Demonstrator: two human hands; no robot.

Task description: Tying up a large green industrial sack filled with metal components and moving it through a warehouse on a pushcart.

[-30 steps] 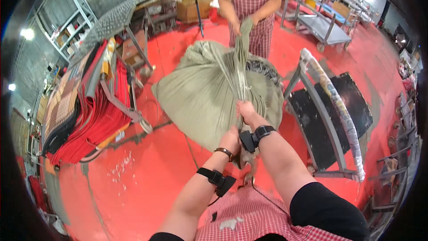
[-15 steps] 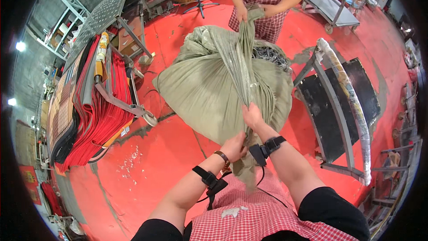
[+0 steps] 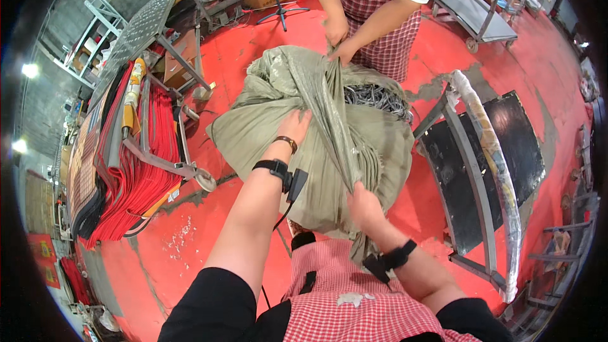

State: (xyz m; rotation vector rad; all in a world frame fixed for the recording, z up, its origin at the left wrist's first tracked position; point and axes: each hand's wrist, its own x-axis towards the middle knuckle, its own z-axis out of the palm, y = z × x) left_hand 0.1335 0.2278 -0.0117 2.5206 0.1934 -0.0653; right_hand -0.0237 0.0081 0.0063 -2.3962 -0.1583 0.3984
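A large olive-green cloth bundle (image 3: 272, 171) sits on the floor before me, with grey-black strip-like stuff (image 3: 377, 99) showing through a gap at its far right. My left hand (image 3: 296, 126) lies against the upper middle of the bundle, fingers stretched out and holding nothing. The gathered cloth strip (image 3: 328, 125) runs over the top toward me; my right hand (image 3: 366, 206) is closed round its near end. Opposite me, a person in a checked apron grips the strip's far end with both hands (image 3: 340, 41).
At left, a metal rack (image 3: 166, 159) on wheels carries red and dark sheets (image 3: 142, 183). Close on the right stands a metal frame (image 3: 474, 171) with a wrapped roll, beside a black board (image 3: 516, 145). A flat trolley (image 3: 472, 16) and a tripod (image 3: 281, 9) stand farther back.
My left hand has let go of the strip's near end and reached forward onto the bundle. My right hand has come slightly nearer me. The other person's hands have lowered toward the bundle.
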